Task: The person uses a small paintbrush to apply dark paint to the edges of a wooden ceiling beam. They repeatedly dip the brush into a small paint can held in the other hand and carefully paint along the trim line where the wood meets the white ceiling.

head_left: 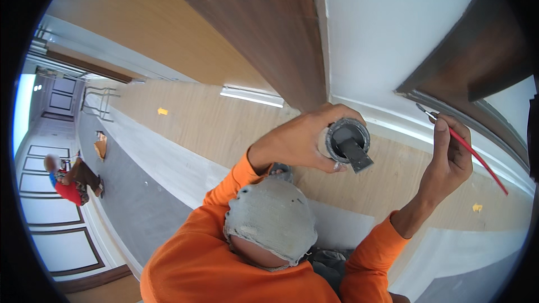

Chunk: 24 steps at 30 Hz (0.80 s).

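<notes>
My left hand (297, 137) is wrapped round a small can (366, 129) with dark grey paint smeared over its rim and inside. A flat dark strip (356, 155), coated in the same grey, stands tilted in the can and sticks out over its edge. In my right hand (449, 160) is a thin paintbrush (478, 159) with a red handle, pinched near its metal collar. Its bristles point up and left, close to the lower edge of a dark brown framed panel (466, 50) on the white wall. I cannot tell whether they touch it.
A dark brown door frame (264, 22) stands ahead, beside a tan door (163, 22). White baseboard (387, 118) runs along the wall. Pale sheeting (163, 140) covers part of the wood floor. Yellow markers (163, 111) lie there. Far left, a person in red (70, 191) crouches.
</notes>
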Each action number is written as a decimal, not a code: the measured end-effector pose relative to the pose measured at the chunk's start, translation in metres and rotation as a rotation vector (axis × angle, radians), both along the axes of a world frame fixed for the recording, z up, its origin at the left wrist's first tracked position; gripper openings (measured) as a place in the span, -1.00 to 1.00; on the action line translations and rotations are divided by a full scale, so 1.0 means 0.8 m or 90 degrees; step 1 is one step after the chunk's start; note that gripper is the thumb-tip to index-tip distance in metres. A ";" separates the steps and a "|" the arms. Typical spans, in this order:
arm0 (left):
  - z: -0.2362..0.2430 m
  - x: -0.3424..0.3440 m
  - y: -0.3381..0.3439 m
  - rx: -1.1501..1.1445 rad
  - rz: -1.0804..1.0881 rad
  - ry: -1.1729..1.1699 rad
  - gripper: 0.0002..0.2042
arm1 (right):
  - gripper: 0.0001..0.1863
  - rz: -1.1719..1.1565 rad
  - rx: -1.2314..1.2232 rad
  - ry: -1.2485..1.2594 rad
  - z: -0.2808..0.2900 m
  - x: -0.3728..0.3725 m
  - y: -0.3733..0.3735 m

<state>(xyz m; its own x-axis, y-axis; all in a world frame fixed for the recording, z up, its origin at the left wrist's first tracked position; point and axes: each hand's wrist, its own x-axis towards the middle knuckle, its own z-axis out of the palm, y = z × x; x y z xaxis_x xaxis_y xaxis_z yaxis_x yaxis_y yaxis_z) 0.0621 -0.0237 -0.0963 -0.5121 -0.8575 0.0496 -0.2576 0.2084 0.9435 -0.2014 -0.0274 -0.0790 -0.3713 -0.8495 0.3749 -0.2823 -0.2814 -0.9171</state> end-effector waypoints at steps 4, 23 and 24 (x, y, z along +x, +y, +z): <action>-0.002 -0.003 0.002 -0.037 -0.007 -0.010 -0.23 | -0.89 0.254 -0.007 -0.058 0.019 -0.003 0.020; -0.010 -0.012 0.005 -0.085 -0.078 -0.051 -0.26 | -0.83 0.393 0.120 0.331 0.034 0.032 0.023; -0.010 -0.012 0.006 -0.083 -0.077 -0.053 -0.26 | -0.83 0.389 0.117 0.326 0.036 0.031 0.024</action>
